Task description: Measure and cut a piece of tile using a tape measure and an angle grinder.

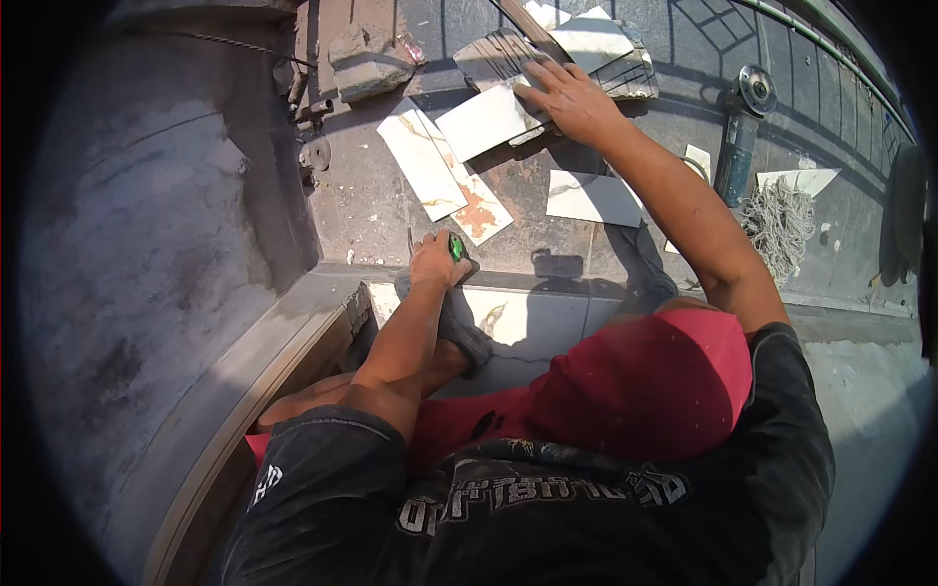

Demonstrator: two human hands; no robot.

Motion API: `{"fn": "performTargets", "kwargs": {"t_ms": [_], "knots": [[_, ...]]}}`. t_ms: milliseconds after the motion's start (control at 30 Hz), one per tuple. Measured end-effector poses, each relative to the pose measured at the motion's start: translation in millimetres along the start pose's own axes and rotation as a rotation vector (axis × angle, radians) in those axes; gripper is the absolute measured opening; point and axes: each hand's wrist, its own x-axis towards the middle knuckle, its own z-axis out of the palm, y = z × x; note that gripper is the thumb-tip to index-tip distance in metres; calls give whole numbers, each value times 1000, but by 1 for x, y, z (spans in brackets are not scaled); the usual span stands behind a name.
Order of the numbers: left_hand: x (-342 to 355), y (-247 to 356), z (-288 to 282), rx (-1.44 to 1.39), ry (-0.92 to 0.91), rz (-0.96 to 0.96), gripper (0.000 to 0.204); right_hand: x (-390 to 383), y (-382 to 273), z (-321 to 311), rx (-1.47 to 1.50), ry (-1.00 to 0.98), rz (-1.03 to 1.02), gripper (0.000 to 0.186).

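Note:
My left hand [437,262] is closed around a small green and black tape measure [455,246], low over the near edge of the dark floor. A thin dark stick pokes up beside its fingers. My right hand [575,101] reaches far forward, fingers spread and thumb over the corner of a white marbled tile piece [491,119]. That piece leans on a dark, scored stone slab [486,61]. Beyond the fingertips lies a long narrow bar [532,27]. Two more tile strips lie to the left, a white one [422,161] partly over a stained one [481,210].
An angle grinder [740,137] stands at the right, near a tangle of pale string [779,230]. Another cut tile [593,197] lies in the middle. A rough stone block [369,63] sits far left. A raised ledge [249,376] curves along my left side.

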Motion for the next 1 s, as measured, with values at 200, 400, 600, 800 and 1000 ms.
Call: {"fn": "performTargets", "kwargs": {"t_ms": [200,400,600,800,1000], "knots": [[27,-27,-21,-568,-72,290,53,17,-6,-14,119,-130,-77,74],[28,21,-101,-809,-467,459,49,-30,26,-13,111,-91,-32,90],[20,55,-139,-635,-455,589,54,-48,-19,-38,410,0,115,52],[23,81,-126,-518,-277,700,62,-72,-80,-11,1494,-250,388,34],[0,105,-129,-487,-367,740,75,-96,-88,-15,1601,-231,639,28]]}}
